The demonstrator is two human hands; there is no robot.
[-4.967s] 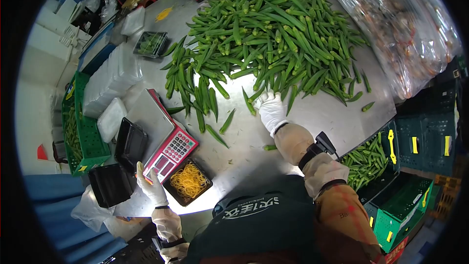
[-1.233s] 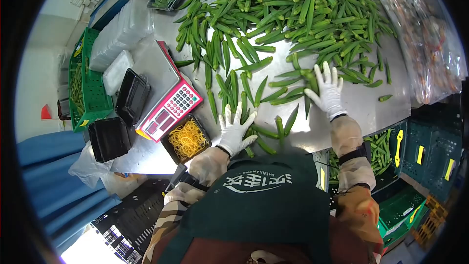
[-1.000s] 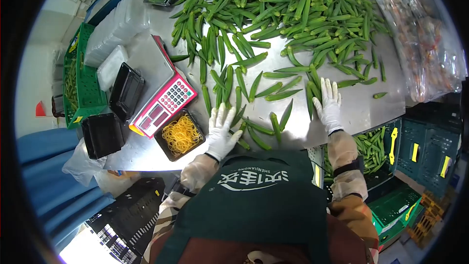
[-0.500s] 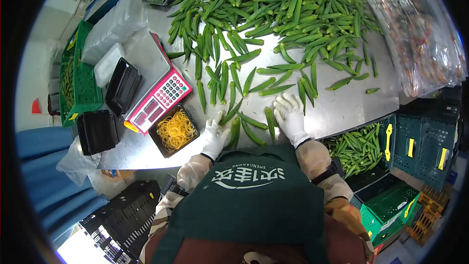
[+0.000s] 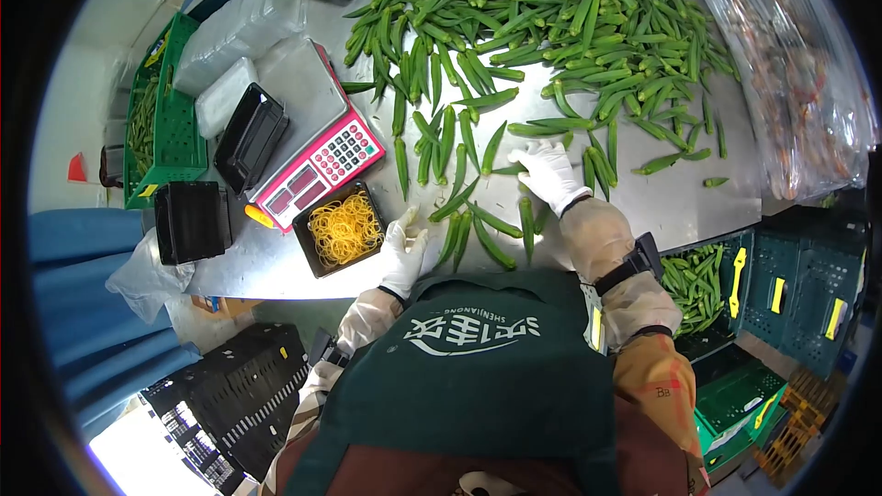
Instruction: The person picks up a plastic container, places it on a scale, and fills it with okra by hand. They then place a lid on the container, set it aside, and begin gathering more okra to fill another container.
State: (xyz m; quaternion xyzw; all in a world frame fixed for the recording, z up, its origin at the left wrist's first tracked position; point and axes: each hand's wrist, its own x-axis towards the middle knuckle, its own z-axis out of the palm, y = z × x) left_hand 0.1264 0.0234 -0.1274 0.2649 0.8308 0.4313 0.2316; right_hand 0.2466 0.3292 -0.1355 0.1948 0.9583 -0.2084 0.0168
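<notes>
My right hand [image 5: 553, 176], in a white glove, has its fingers curled over a single okra pod [image 5: 505, 169], mostly hidden beneath them. Lower left, my left hand [image 5: 402, 255], also gloved, is open with fingers and thumb apart and nothing in it. Beside it, several okra pods [image 5: 496, 243] lie loosely grouped at the table's near edge. Farther back spreads a big heap of okra [image 5: 588, 28], with scattered pods in front of it.
Left of my hands are a black tray of yellow rubber bands [image 5: 344, 234], a pink weighing scale [image 5: 322, 165] and black trays [image 5: 250, 140]. Clear plastic packaging [image 5: 781, 83] lies at right. A crate of okra [image 5: 694, 285] sits below the table's right edge.
My right hand has moved forward, away from the near pods and onto a pod farther back. My left hand has drawn slightly away from the near pods. The camera view has shifted somewhat.
</notes>
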